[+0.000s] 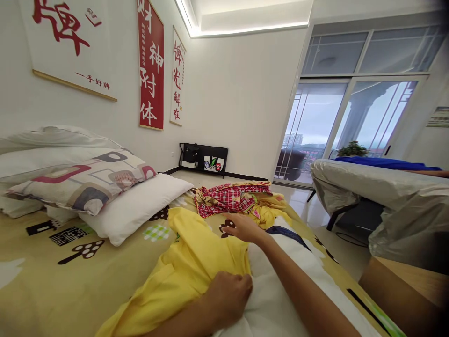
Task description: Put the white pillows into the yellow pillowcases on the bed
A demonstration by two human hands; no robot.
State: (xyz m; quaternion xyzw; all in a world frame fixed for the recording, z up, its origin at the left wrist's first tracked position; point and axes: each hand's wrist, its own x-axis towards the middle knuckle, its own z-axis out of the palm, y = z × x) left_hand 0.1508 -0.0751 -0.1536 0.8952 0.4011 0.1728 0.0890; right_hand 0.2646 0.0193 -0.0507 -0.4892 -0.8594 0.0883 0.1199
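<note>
A yellow garment lies spread over a white garment with a dark collar on the bed. My left hand is closed, pinching the yellow cloth near its lower edge. Further up, my right hand rests palm down with fingers stretched out, touching the yellow cloth's top edge. Just beyond it lies a crumpled red plaid cloth beside more yellow patterned fabric.
The bed has a yellow patterned sheet. Pillows are stacked at the left: a patterned one and a white one. A covered table stands to the right. Glass balcony doors are behind it.
</note>
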